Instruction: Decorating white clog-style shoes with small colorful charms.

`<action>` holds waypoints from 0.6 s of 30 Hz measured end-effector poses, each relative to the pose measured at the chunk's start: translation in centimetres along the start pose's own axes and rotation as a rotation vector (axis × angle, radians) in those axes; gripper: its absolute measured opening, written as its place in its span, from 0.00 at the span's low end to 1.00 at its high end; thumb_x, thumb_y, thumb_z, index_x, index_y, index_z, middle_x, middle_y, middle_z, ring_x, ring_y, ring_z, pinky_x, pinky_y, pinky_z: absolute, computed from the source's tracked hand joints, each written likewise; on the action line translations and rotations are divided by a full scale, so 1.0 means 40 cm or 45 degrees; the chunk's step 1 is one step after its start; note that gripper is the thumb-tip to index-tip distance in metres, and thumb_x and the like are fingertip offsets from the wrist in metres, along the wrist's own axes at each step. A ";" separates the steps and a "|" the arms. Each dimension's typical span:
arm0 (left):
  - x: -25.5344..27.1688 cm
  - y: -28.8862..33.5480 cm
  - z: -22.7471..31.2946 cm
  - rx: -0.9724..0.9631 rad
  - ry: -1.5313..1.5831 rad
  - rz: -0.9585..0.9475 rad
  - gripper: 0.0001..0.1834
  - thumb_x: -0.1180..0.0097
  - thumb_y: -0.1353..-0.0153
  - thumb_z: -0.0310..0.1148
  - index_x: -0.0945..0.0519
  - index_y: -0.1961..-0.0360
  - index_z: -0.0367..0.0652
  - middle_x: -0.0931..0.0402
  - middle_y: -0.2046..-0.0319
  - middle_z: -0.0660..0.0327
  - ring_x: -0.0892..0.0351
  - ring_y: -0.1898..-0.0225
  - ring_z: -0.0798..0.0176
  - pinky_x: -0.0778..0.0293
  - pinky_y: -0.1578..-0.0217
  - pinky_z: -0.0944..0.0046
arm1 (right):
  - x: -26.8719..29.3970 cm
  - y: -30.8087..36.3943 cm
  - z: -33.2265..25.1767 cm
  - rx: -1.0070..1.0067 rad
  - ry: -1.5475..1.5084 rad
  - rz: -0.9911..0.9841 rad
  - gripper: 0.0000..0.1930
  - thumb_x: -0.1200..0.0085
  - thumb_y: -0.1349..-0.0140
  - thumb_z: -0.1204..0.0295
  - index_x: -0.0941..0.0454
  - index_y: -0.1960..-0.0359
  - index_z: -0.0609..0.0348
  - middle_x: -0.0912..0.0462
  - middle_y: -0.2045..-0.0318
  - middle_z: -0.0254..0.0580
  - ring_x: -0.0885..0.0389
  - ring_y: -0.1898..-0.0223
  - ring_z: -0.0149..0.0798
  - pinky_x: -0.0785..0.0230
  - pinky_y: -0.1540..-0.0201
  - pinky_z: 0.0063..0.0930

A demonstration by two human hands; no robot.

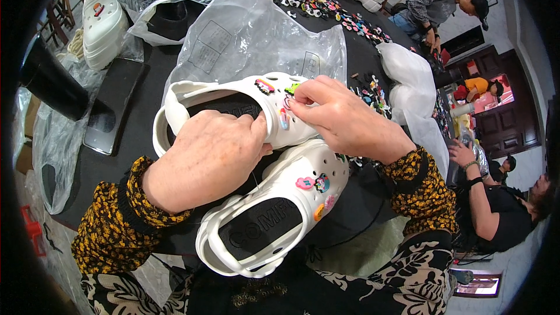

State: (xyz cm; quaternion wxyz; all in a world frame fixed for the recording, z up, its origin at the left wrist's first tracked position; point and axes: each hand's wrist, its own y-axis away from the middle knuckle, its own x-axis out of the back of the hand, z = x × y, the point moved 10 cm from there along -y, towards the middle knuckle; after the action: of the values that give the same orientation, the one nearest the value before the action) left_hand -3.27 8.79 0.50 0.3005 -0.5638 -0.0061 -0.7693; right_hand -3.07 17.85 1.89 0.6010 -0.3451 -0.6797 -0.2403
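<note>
White, perforated foam clog (271, 100): left hand (213, 154) at its opening, right hand (338, 114) at its toe.

It sits above a dark surface (137, 122), just beyond a matching white clog with a black insole (300, 166), heel to the left and toe to the right, probably so its holes face the right hand. The left hand grasps the opening's edge, apparently bracing the shoe; the right hand's fingertips are pinched together against the toe, though whether they grip anything I cannot tell. The smooth white upper carries bright ornaments: a pink-and-yellow charm (264, 86), a partly covered green charm (291, 89) and a pastel oblong charm (284, 118).
</note>
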 end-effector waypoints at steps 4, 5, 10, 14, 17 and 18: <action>-0.003 0.001 -0.001 0.001 0.016 0.003 0.13 0.37 0.47 0.35 0.27 0.73 0.37 0.25 0.80 0.54 0.21 0.75 0.51 0.27 0.74 0.55 | -0.009 -0.007 -0.008 0.032 -0.002 -0.048 0.15 0.50 0.52 0.82 0.24 0.60 0.70 0.26 0.59 0.49 0.29 0.54 0.50 0.35 0.50 0.37; -0.006 0.001 -0.002 0.001 0.022 0.000 0.13 0.37 0.47 0.35 0.27 0.73 0.37 0.25 0.80 0.54 0.21 0.75 0.51 0.27 0.74 0.55 | -0.014 -0.006 -0.008 0.025 0.011 -0.071 0.14 0.50 0.52 0.82 0.24 0.61 0.70 0.27 0.60 0.49 0.29 0.54 0.50 0.35 0.50 0.37; -0.009 0.002 0.001 -0.027 -0.013 0.006 0.14 0.36 0.48 0.35 0.27 0.74 0.37 0.25 0.81 0.54 0.21 0.76 0.51 0.27 0.74 0.54 | -0.033 -0.008 -0.004 0.004 0.010 -0.087 0.13 0.50 0.50 0.82 0.24 0.61 0.70 0.26 0.60 0.49 0.28 0.56 0.49 0.34 0.50 0.36; -0.006 0.002 0.006 -0.040 -0.001 0.013 0.14 0.36 0.49 0.35 0.27 0.75 0.37 0.25 0.81 0.54 0.21 0.76 0.50 0.27 0.74 0.54 | -0.035 -0.006 -0.010 -0.011 0.010 -0.082 0.14 0.49 0.51 0.83 0.25 0.61 0.71 0.27 0.60 0.48 0.28 0.56 0.49 0.34 0.51 0.36; -0.011 0.002 0.007 -0.057 0.011 -0.009 0.14 0.36 0.49 0.34 0.27 0.75 0.37 0.26 0.81 0.54 0.21 0.77 0.51 0.28 0.74 0.55 | -0.041 -0.007 -0.014 0.001 0.027 -0.087 0.14 0.49 0.51 0.83 0.25 0.60 0.71 0.27 0.60 0.48 0.28 0.56 0.49 0.34 0.51 0.36; -0.013 0.002 0.007 -0.061 0.003 -0.010 0.13 0.36 0.49 0.33 0.27 0.75 0.37 0.26 0.81 0.54 0.22 0.77 0.51 0.28 0.75 0.55 | -0.046 -0.008 -0.012 -0.004 0.021 -0.088 0.14 0.49 0.51 0.83 0.25 0.60 0.71 0.27 0.60 0.48 0.28 0.56 0.49 0.34 0.51 0.36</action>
State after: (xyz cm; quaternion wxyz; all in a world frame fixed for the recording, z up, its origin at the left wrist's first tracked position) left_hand -2.90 9.05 0.13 0.2840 -0.5698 0.0104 -0.7711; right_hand -2.92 16.95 0.19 0.5974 -0.3204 -0.6858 -0.2647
